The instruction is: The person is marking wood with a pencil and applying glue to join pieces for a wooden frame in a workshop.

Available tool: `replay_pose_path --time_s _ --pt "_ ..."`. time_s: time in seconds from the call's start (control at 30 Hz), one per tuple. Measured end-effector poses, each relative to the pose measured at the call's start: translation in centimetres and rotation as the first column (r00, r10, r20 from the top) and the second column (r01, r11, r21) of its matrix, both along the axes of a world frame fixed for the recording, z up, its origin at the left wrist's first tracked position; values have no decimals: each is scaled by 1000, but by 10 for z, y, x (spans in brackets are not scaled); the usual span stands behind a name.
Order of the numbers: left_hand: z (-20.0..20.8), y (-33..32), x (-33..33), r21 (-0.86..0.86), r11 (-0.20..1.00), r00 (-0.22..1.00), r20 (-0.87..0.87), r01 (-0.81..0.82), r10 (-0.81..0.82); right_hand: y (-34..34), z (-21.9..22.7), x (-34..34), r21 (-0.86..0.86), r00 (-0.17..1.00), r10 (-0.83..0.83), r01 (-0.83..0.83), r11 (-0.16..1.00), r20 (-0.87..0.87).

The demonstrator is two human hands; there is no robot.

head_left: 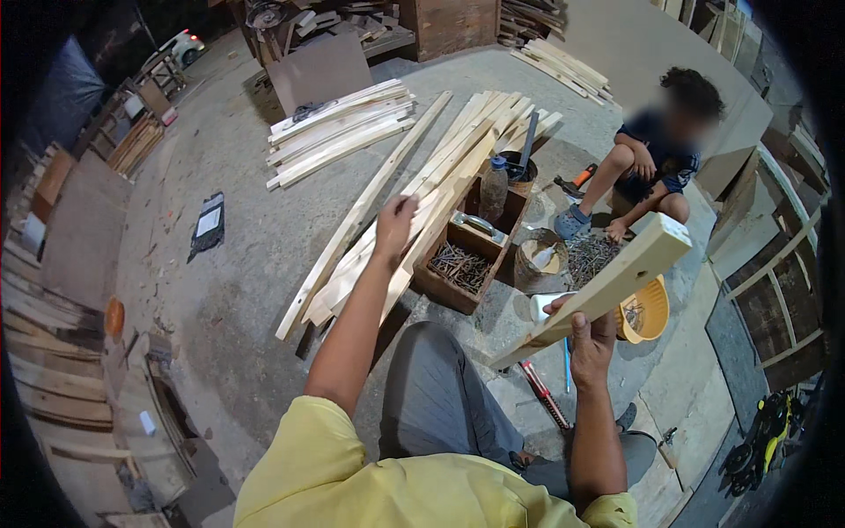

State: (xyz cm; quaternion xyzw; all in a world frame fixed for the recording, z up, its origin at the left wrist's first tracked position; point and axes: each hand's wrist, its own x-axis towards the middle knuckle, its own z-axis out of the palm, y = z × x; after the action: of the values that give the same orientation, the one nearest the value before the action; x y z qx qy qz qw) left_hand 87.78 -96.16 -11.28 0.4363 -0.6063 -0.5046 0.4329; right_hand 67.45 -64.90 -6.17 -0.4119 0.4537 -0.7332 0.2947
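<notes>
My right hand (591, 345) grips a pale wooden plank (620, 280), raised at a slant with its end tilted up to the right. A hole or dark knot shows on the plank's face. My left hand (395, 231) is stretched out over a pile of long wooden planks (444, 185). Its fingers are half curled with a gap at the thumb, and nothing shows in them; whether it touches the pile is unclear. Just right of the pile stands a wooden box (429, 282) holding many nails (459, 267), a plastic bottle (494, 189) and a metal-handled tool (480, 227).
Another person (664, 150) squats at the right beside a heap of nails (591, 261) and an orange-handled hammer (576, 180). Nearby are a bucket (539, 264), a yellow bowl (652, 310) and a red tool (544, 394). More planks (339, 128) lie farther back.
</notes>
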Motion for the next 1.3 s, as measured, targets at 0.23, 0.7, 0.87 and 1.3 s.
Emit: replay_pose_path --time_s 0.23,0.7,0.87,1.3 --pt "-114 -54 72 -162 974 897 389 -156 209 -8 -4 -5 -5 999 37 -37 999 0" --pt "-100 -39 257 -191 842 749 388 -505 537 -16 -19 -33 17 993 -113 113 993 -32" --pt "-111 -35 282 -153 845 688 516 -512 510 -17 -15 -26 9 995 -92 92 996 -30" --pt "-161 -9 334 177 846 688 674 -504 269 -13 -20 -32 29 998 -67 67 997 -3"
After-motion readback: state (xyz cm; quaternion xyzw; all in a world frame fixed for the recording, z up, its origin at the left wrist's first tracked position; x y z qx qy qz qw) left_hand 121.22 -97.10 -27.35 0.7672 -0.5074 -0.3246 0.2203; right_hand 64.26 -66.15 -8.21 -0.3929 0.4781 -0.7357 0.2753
